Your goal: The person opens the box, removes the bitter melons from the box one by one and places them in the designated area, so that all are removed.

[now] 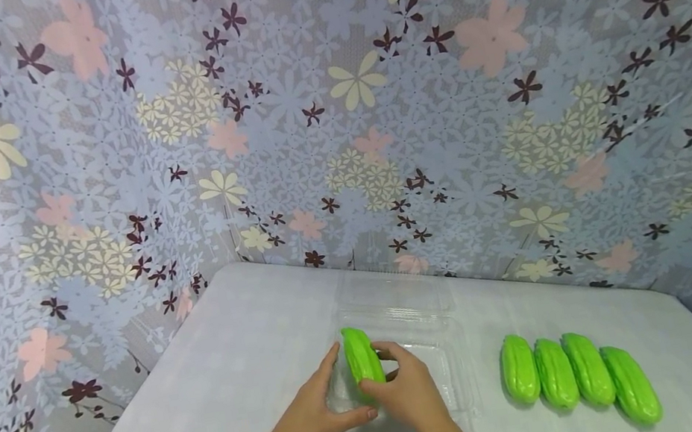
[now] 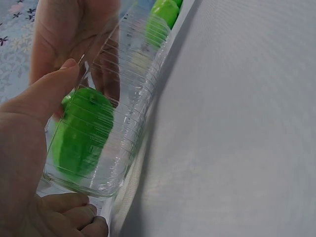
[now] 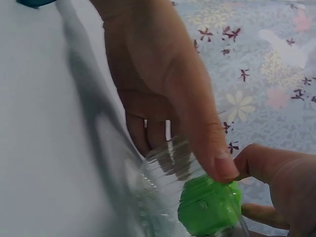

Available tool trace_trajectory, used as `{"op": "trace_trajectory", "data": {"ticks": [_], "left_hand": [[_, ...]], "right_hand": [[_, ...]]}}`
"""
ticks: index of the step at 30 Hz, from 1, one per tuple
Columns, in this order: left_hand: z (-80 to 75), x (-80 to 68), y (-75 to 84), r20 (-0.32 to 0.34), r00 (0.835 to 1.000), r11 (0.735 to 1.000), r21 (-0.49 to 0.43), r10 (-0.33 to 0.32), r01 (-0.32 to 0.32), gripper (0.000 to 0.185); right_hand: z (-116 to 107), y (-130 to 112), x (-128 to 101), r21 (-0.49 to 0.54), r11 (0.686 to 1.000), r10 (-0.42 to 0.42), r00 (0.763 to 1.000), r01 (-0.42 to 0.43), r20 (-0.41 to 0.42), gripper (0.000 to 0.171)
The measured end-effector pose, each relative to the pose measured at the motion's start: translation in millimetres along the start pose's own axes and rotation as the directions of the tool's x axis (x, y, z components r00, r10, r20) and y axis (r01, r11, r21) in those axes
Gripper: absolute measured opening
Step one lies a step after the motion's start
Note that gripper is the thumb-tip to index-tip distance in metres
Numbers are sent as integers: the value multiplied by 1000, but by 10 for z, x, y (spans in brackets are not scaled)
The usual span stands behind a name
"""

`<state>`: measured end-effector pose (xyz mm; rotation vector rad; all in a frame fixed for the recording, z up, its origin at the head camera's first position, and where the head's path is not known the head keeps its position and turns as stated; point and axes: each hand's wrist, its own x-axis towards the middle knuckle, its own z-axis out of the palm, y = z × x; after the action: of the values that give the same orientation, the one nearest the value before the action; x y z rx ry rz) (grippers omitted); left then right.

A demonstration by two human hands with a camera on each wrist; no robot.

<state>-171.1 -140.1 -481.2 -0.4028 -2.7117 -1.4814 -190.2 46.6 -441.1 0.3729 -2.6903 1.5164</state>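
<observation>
My right hand (image 1: 410, 387) holds a bright green, ridged, cucumber-shaped piece (image 1: 362, 358), thumb on its near end and fingers along its right side. The piece is over the left part of a clear plastic clamshell container (image 1: 438, 367). Through the container's ribbed wall, the left wrist view shows the green piece (image 2: 81, 133) tilted. Spread around the container's near left corner is my left hand (image 1: 309, 411); its thumb (image 2: 64, 79) lies along the near rim, its index finger up the left side. Its other fingers (image 2: 74, 212) show at the container's end.
Several matching green pieces (image 1: 575, 372) lie side by side on the white-covered table (image 1: 210, 388), right of the container. The container's lid (image 1: 392, 295) lies folded back towards the wall. Flower-patterned wallpaper (image 1: 320, 137) rises behind the table.
</observation>
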Motion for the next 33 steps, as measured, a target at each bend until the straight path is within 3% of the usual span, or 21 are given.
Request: {"op": "trace_trajectory", "data": {"ticks": [14,33], "left_hand": [[-10,15,23,32,998,999,-12,-48,48,112],[-5,-6,18,21,999,999,-18,-27,28,114]], "right_hand": [[-259,-95,-1,76,995,68,997,-64,-43,57],[-855,-49,-22,158,973,187,975,-167,-118,50]]}}
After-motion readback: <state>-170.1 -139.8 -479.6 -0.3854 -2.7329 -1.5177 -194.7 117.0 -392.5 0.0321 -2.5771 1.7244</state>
